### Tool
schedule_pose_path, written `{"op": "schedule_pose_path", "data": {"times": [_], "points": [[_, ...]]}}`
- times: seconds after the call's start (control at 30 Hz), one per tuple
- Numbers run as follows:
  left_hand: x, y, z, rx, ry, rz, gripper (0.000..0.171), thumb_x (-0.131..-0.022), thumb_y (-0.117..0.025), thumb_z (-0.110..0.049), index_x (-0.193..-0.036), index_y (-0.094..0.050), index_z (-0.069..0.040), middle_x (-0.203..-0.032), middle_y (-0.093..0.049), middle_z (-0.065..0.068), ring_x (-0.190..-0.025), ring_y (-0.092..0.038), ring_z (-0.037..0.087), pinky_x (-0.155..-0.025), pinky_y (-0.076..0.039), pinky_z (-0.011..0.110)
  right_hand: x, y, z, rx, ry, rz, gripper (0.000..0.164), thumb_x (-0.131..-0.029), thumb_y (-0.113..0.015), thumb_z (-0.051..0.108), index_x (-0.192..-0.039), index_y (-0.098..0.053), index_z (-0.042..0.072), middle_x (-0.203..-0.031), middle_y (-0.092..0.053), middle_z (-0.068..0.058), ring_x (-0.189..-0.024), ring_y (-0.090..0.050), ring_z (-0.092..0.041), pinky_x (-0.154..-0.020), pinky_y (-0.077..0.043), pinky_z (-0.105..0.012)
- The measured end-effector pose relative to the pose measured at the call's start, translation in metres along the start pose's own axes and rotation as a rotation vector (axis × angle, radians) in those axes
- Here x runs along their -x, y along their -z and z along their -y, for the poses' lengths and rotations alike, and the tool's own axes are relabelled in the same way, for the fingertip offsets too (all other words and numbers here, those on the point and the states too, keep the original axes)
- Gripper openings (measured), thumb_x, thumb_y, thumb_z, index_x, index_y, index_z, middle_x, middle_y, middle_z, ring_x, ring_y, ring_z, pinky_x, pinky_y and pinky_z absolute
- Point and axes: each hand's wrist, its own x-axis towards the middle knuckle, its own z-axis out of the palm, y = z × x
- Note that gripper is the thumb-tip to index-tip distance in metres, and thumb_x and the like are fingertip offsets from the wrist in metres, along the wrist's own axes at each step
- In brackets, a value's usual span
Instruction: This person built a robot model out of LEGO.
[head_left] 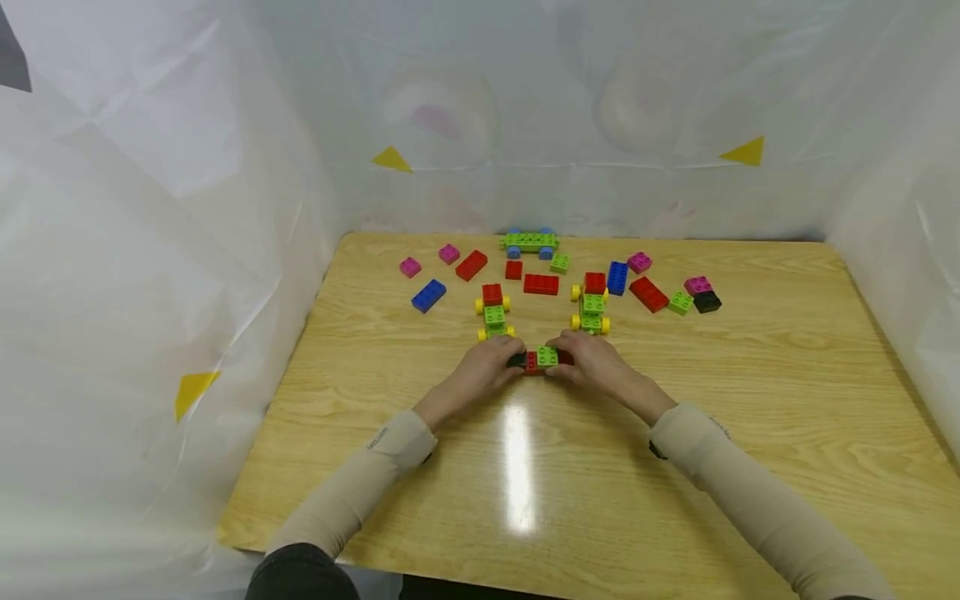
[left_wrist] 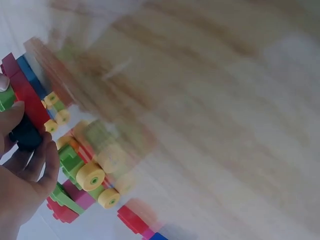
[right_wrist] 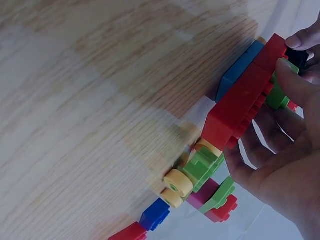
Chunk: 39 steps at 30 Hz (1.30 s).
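Observation:
Between the two hands, low over the table, is a toy brick assembly [right_wrist: 240, 105]: long red bricks with a blue layer beneath and a small green brick [head_left: 547, 357] on top. My left hand [head_left: 483, 364] pinches a black brick [left_wrist: 26, 134] at the assembly's left end. At the right end my right hand [head_left: 595, 362] grips the assembly, its thumb by the green brick and its fingers along the red side. Just beyond the hands stand two wheeled toy brick vehicles, the left one [head_left: 493, 315] and the right one [head_left: 592, 304], both green and red with yellow wheels.
A green wheeled base [head_left: 530, 242] with blue wheels stands at the table's far edge. Loose bricks lie across the back, among them a blue brick [head_left: 429, 296], a red brick [head_left: 648, 294] and a black brick [head_left: 707, 302]. White sheeting [head_left: 525, 192] hangs behind the table.

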Motion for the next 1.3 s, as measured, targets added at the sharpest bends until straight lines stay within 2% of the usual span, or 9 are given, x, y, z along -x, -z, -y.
{"op": "schedule_pose_path", "data": {"times": [0.4, 0.47, 0.73, 0.97, 1.2, 1.3], "points": [[-0.0027, 0.0016, -0.0025, -0.031, -0.005, -0.001, 0.025, -0.091, -0.068, -0.015, -0.112, -0.057, -0.009, -0.115, -0.060, 0.007, -0.109, -0.055, 0.020, -0.093, -0.047, 0.032, 0.0009, -0.0005, -0.0017, 0.000, 0.006, -0.019, 0.042, -0.085, -0.075, 0.028, -0.115, -0.066, 0.001, -0.096, -0.063, -0.009, -0.078, -0.055, -0.018, -0.069, -0.047, -0.037], [-0.0029, 0.0010, -0.0019, -0.028, 0.011, 0.008, 0.027, -0.091, -0.067, -0.017, -0.114, -0.056, -0.009, -0.116, -0.061, 0.007, -0.111, -0.056, 0.020, -0.094, -0.046, 0.032, 0.0008, -0.0007, -0.0019, -0.004, 0.006, -0.014, 0.041, -0.086, -0.074, 0.028, -0.116, -0.066, 0.001, -0.097, -0.063, -0.009, -0.079, -0.056, -0.018, -0.070, -0.048, -0.038], [-0.0042, 0.0011, 0.0006, 0.084, 0.129, 0.039, 0.041, -0.091, -0.068, -0.020, -0.126, -0.051, -0.007, -0.123, -0.059, 0.009, -0.115, -0.055, 0.021, -0.098, -0.045, 0.036, 0.0008, -0.0010, -0.0005, -0.010, -0.006, 0.001, 0.040, -0.087, -0.073, 0.029, -0.116, -0.066, 0.002, -0.099, -0.063, -0.009, -0.082, -0.057, -0.020, -0.073, -0.049, -0.039], [-0.0049, -0.0014, 0.0067, 0.121, 0.128, 0.047, 0.030, -0.089, -0.070, -0.021, -0.112, -0.057, -0.008, -0.114, -0.061, 0.005, -0.110, -0.055, 0.017, -0.096, -0.045, 0.032, -0.0004, 0.0003, 0.0000, -0.025, -0.012, 0.006, 0.041, -0.087, -0.073, 0.029, -0.118, -0.066, 0.003, -0.100, -0.063, -0.009, -0.082, -0.056, -0.019, -0.073, -0.048, -0.039], [-0.0059, -0.0007, 0.0033, 0.190, 0.142, 0.061, 0.031, -0.091, -0.068, -0.019, -0.116, -0.055, -0.008, -0.117, -0.059, 0.005, -0.111, -0.055, 0.017, -0.095, -0.045, 0.032, 0.0019, 0.0013, -0.0016, -0.041, -0.013, 0.001, 0.041, -0.086, -0.073, 0.028, -0.117, -0.066, 0.002, -0.100, -0.063, -0.010, -0.082, -0.057, -0.020, -0.073, -0.049, -0.040], [-0.0071, 0.0008, -0.0004, 0.181, 0.157, 0.070, 0.032, -0.091, -0.067, -0.019, -0.118, -0.054, -0.008, -0.118, -0.059, 0.006, -0.112, -0.055, 0.017, -0.096, -0.045, 0.032, 0.0029, 0.0004, -0.0036, -0.044, -0.005, -0.003, 0.041, -0.086, -0.074, 0.028, -0.117, -0.066, 0.002, -0.100, -0.063, -0.009, -0.083, -0.058, -0.020, -0.073, -0.050, -0.040]]}}
